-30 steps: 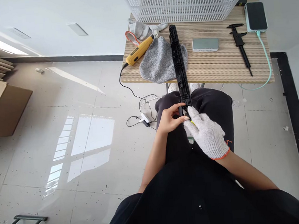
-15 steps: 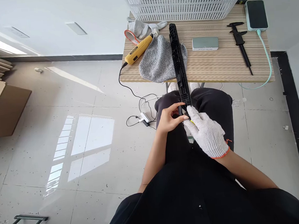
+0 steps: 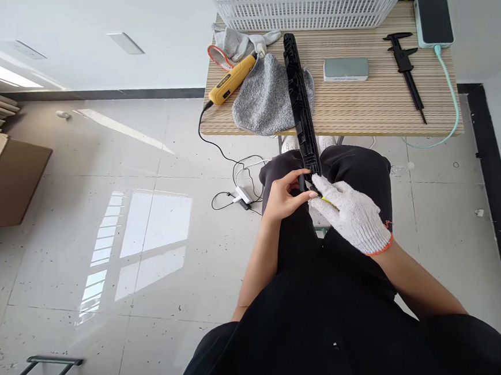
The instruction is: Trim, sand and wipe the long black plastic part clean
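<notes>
Over the person's lap, the near end of a long black strip (image 3: pixel 301 102) is pinched in the bare left hand (image 3: pixel 283 196), with thumb and fingers closed round it, likely to stop it twisting. Its far part crosses the table's (image 3: pixel 379 114) front edge and lies on a gray cloth (image 3: pixel 261 97), so the table seems to carry the weight and the cloth to cushion it. The gloved right hand (image 3: pixel 357 219) meets that same near end, fingertips closed on a small yellow piece (image 3: pixel 328 203); what it is I cannot tell. A yellow power tool (image 3: pixel 231 80) lies by the table's left edge.
</notes>
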The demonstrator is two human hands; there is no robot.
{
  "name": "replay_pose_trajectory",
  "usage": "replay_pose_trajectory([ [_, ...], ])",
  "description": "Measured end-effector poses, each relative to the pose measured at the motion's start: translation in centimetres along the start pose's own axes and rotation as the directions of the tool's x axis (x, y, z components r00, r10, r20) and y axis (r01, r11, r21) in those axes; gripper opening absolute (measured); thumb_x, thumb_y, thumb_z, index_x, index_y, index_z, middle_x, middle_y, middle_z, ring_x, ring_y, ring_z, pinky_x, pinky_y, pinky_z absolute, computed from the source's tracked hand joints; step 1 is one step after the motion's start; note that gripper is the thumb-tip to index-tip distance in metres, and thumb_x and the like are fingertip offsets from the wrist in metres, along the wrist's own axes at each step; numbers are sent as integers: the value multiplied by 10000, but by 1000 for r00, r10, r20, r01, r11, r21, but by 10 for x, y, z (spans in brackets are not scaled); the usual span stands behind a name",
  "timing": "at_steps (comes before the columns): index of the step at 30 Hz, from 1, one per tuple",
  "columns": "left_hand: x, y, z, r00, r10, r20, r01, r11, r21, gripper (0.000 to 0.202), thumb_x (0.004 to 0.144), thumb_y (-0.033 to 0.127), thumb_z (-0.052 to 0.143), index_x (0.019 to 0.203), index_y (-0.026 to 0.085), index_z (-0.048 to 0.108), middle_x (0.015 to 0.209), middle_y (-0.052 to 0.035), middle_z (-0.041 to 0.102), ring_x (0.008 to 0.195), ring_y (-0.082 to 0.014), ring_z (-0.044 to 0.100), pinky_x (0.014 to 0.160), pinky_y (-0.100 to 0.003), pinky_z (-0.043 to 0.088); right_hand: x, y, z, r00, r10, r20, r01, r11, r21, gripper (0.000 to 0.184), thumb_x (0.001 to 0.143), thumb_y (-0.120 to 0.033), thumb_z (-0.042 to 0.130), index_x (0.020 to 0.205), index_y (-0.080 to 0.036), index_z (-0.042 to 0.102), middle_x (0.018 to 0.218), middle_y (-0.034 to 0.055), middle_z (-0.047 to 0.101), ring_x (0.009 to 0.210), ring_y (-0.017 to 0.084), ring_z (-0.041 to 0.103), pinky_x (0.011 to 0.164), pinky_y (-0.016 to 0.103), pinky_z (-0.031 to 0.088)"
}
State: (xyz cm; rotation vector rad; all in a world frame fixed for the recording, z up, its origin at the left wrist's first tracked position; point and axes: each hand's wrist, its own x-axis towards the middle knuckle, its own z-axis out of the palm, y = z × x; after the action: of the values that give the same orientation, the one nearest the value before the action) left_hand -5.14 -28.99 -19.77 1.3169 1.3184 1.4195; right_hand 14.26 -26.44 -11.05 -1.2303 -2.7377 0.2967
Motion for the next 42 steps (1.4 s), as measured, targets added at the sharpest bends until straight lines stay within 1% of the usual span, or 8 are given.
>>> replay_pose_trajectory([
  [11,0,-3,1,999,24,-25,-24,1000,-1,624,742,622,852,1173,182,751,1101,-104,784,902,-201,739,755,-287,600,17,25,-10,982,-170,80,172,985,-15,551,1101,-532,386,1569,-288,543,1122,93,733,808,176,680,602,277,390],
  [19,1,-1,1,1000,25,-16,-26,1000,-14,583,766,592,848,1159,174,740,1014,-85,779,879,-197,744,779,-293,614,23,35,-13,977,-178,119,164,980,116,523,1090,-521,430,1561,-323,545,1200,71,735,857,187,723,610,272,465],
  [23,1,2,1,1000,18,-6,-18,1000,-8,565,771,570,852,1160,175,744,1023,-87,782,876,-194,741,777,-295,616,24,41,-9,978,-167,128,122,946,301,492,1084,-482,468,1540,-325,567,1310,61,722,1063,234,736,834,330,585],
  [28,0,1,0,1000,9,-3,-9,1000,24,564,774,570,848,1169,180,751,1056,-97,782,886,-199,738,755,-295,606,29,46,-6,979,-163,124,50,776,629,459,1060,-405,533,1489,-269,625,1423,55,684,1300,249,656,1128,407,521],
  [30,-1,0,0,1000,7,-3,-7,1000,26,566,775,567,848,1177,182,750,1061,-96,783,884,-197,738,756,-296,607,31,48,-7,970,-140,196,-48,685,727,482,1048,-445,550,1490,-270,625,1375,61,712,1215,250,703,1057,413,575],
  [32,-1,-1,0,1000,4,2,-4,1000,17,568,772,561,852,1182,182,748,1056,-93,785,881,-197,742,763,-300,612,34,51,-9,938,-118,327,-201,584,787,539,1034,-502,556,1515,-263,602,1212,77,774,941,216,766,822,361,649],
  [35,0,-1,0,1000,2,15,-2,1000,-10,577,769,563,854,1186,180,742,1029,-88,789,889,-206,754,777,-310,622,42,57,-13,862,-127,490,-380,477,793,614,1006,-567,579,1537,-258,580,978,69,795,632,154,705,533,266,587],
  [42,-1,-2,0,1000,-5,16,5,999,-44,581,774,571,847,1187,178,737,1008,-84,797,908,-216,771,782,-309,629,57,66,-21,835,-194,514,-336,560,757,565,992,-545,609,1483,-268,641,959,61,797,523,102,613,482,229,542],
])
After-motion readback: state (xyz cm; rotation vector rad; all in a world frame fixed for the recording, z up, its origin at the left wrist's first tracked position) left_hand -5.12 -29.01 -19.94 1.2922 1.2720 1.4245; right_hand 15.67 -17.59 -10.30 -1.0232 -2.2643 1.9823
